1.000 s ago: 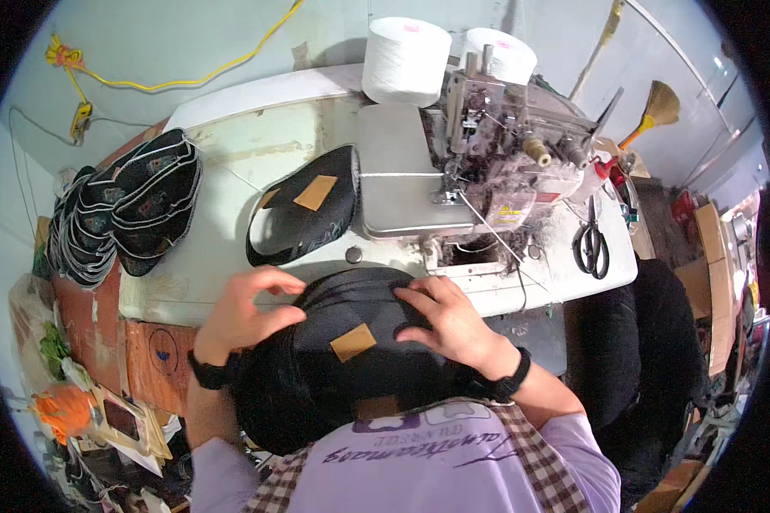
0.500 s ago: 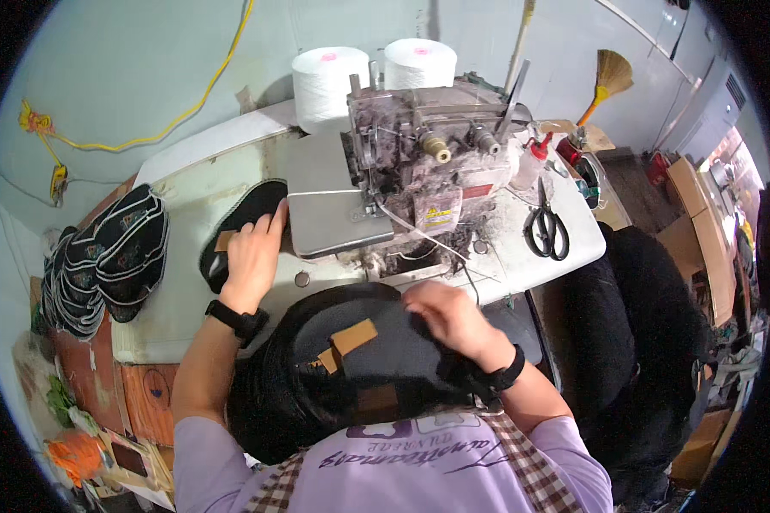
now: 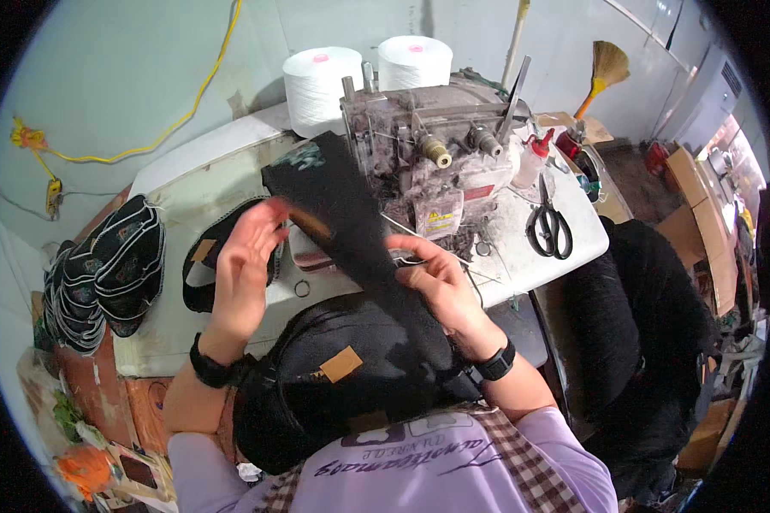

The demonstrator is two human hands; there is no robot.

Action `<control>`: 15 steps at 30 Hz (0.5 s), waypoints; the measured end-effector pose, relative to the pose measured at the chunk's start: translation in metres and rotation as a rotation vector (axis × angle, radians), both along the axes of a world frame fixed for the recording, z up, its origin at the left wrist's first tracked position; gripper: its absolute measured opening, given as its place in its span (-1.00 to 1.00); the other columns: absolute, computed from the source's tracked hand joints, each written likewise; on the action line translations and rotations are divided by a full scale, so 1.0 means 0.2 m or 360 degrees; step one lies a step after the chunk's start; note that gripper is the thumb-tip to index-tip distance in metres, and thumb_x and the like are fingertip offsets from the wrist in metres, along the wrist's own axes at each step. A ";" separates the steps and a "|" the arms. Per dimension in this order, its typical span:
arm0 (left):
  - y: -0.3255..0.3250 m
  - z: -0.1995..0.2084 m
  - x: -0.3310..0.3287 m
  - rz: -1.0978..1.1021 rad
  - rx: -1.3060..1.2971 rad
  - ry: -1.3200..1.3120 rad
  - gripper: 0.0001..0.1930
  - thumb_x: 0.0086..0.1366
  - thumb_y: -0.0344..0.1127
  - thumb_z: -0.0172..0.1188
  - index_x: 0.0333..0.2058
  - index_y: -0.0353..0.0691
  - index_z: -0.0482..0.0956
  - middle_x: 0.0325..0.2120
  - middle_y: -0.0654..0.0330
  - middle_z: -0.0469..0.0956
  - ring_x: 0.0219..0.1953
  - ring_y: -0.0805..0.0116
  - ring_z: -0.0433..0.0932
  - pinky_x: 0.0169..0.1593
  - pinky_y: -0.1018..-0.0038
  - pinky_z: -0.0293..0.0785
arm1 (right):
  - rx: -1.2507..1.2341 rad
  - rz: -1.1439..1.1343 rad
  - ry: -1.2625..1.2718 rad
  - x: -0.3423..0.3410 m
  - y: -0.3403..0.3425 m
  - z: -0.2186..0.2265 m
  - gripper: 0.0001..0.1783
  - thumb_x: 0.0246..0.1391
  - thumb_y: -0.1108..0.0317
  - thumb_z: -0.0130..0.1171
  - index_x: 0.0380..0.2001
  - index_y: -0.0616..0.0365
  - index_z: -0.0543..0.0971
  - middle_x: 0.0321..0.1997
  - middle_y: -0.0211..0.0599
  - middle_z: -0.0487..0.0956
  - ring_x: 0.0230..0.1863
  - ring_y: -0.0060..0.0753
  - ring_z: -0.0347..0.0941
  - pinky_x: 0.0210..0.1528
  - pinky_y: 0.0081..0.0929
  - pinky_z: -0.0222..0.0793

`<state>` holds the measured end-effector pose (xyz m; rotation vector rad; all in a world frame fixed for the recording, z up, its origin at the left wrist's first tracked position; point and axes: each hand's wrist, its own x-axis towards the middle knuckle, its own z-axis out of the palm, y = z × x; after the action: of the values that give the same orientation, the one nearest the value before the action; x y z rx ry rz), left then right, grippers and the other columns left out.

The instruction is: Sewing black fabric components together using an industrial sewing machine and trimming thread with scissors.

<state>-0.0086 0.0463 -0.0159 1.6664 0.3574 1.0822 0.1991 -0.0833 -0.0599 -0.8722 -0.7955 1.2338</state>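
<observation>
My right hand (image 3: 449, 286) pinches a long black fabric piece (image 3: 342, 214) between thumb and fingers. The piece is raised at a tilt in front of the sewing machine, with a pale patterned patch near its upper end and a brown tag on its edge. Slightly blurred, my left hand (image 3: 244, 265) has its fingers loosely apart at the piece's left edge; contact is hard to make out. Beside it on the table lies a black sole-shaped piece (image 3: 198, 286) with a brown tag. A stack of black pieces (image 3: 385, 342) rests on my lap, a brown tag (image 3: 341, 364) on top.
The lint-covered sewing machine (image 3: 436, 162) stands at the table's back, two white thread cones (image 3: 323, 90) behind it. Black scissors (image 3: 548, 227) and a red-capped bottle (image 3: 532, 162) are at right. White-edged black pieces (image 3: 115, 265) are piled at left; dark fabric bundles (image 3: 642, 316) fill the right side.
A black piece has been lifted from the lap stack by my right hand, and a loose brown tag there no longer shows. My left hand has left the sole-shaped piece on the table.
</observation>
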 end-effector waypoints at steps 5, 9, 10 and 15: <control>0.11 0.11 0.15 -0.0019 -0.0380 0.0073 -0.44 0.41 0.06 -0.21 -0.05 -0.42 0.42 -0.22 -0.02 0.57 -0.12 0.24 0.54 0.07 0.37 0.36 | -0.0122 -0.0366 -0.0155 -0.06 0.04 -0.09 -0.75 0.20 0.46 0.06 -0.08 0.30 0.55 -0.20 -0.40 0.58 -0.17 -0.69 0.43 -0.09 -0.74 0.33; 0.26 0.18 0.19 0.0323 -0.0746 -0.0005 -0.57 0.40 -0.04 -0.10 -0.16 -0.34 0.52 -0.36 0.17 0.59 -0.34 0.40 0.55 -0.18 0.46 0.48 | 0.0211 -0.0570 -0.0822 -0.10 0.10 -0.15 -0.71 0.22 0.47 0.01 -0.01 0.27 0.51 -0.28 -0.40 0.59 -0.26 -0.72 0.47 -0.20 -0.72 0.39; 0.32 0.17 0.17 0.0361 -0.0781 -0.0067 -0.58 0.39 -0.04 -0.08 -0.17 -0.34 0.52 -0.36 0.17 0.58 -0.34 0.40 0.54 -0.17 0.45 0.47 | 0.0058 -0.0358 -0.0624 -0.13 0.09 -0.10 -0.71 0.23 0.46 0.01 0.00 0.27 0.51 -0.26 -0.36 0.59 -0.27 -0.68 0.50 -0.21 -0.70 0.42; 0.40 0.09 -0.15 0.0296 -0.0970 -0.0403 -0.65 0.31 -0.10 0.10 -0.14 -0.30 0.46 -0.29 0.14 0.54 -0.26 0.39 0.52 -0.17 0.44 0.48 | -0.0015 -0.0015 -0.0081 -0.17 0.17 -0.07 -0.68 0.24 0.42 0.01 0.03 0.29 0.47 -0.31 -0.27 0.61 -0.31 -0.60 0.55 -0.23 -0.66 0.47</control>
<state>-0.0389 0.1269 0.0017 0.9602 0.6141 1.1595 0.1648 -0.0490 -0.0743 -0.9171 -0.8262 1.2118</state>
